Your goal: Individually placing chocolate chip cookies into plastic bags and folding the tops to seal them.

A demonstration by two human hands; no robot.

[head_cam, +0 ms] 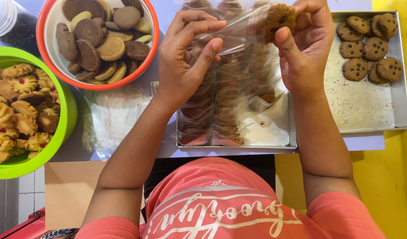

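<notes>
Pinching a chocolate-chip cookie [279, 18] at the far right, the right hand [304, 53] has fingers clamped on it at the mouth of the clear plastic sleeve [236, 35]; the left hand [185, 57] grips the sleeve's left end, its long axis running left-right.

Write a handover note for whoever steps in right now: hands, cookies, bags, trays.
Left hand: pinching open the clear bag.
Right hand: grip on a chocolate chip cookie at the bag mouth.
Middle tray: filled bags lie in rows.
Right tray: several chocolate chip cookies loose in the far corner.
Left side: orange bowl of round cookies, green bowl of swirl cookies, both full.
Left to do: loose cookies unbagged.
</notes>
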